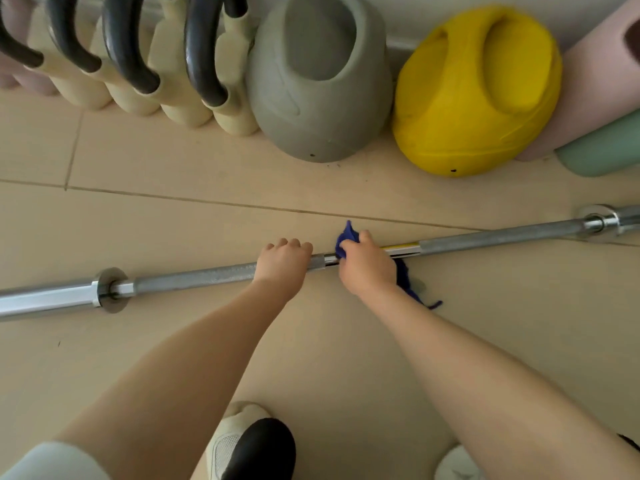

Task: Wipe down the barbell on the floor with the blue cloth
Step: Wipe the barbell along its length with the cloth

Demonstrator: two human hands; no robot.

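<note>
Long silver barbell [194, 277] flat on the tan floor [173, 341], running from 9 o'clock up to 3 o'clock. Left hand [284, 259] near the middle, wrapped tight around the bar. Right hand [367, 266] just beside it toward 3 o'clock, clenched on the blue cloth [346, 240], pressing it onto the bar. Cloth bunched over the bar, one end poking out past the fingers, the other trailing on the floor. Gray kettlebell [318, 81] at 12 o'clock and yellow kettlebell [478, 95] at 1 o'clock, well apart from the bar. White shoe [225, 448] at 6 o'clock.
</note>
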